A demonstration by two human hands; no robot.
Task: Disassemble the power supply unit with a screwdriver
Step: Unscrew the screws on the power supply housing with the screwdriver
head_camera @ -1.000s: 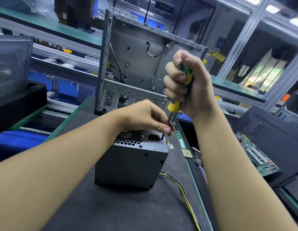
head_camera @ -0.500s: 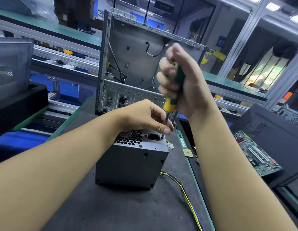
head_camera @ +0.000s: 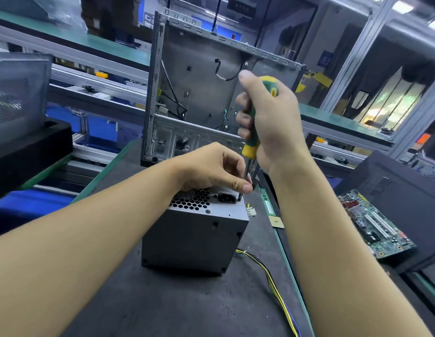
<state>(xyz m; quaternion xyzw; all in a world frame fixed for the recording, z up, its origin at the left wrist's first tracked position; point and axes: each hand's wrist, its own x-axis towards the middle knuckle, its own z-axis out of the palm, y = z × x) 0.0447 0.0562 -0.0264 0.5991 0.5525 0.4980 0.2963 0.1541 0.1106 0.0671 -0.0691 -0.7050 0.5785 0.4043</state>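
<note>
Head: grey PSU (head_camera: 194,239), seemingly unopened

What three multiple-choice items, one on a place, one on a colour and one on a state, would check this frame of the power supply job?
1. Where is the tip of the screwdriver?
A. on the top face of the power supply, right of the socket
B. on its side wall
C. raised clear of it

2. What colours is the handle?
A. red and black
B. green and yellow
C. plain blue

3. What is the left hand doing?
A. hanging idle
B. gripping the handle
C. pinching the shaft near the tip

Key:
1 A: the tip meets the top face beside the socket.
2 B: a green grip with yellow bands shows in the right hand.
3 C: its thumb and fingers close round the shaft just above the power supply.
</note>
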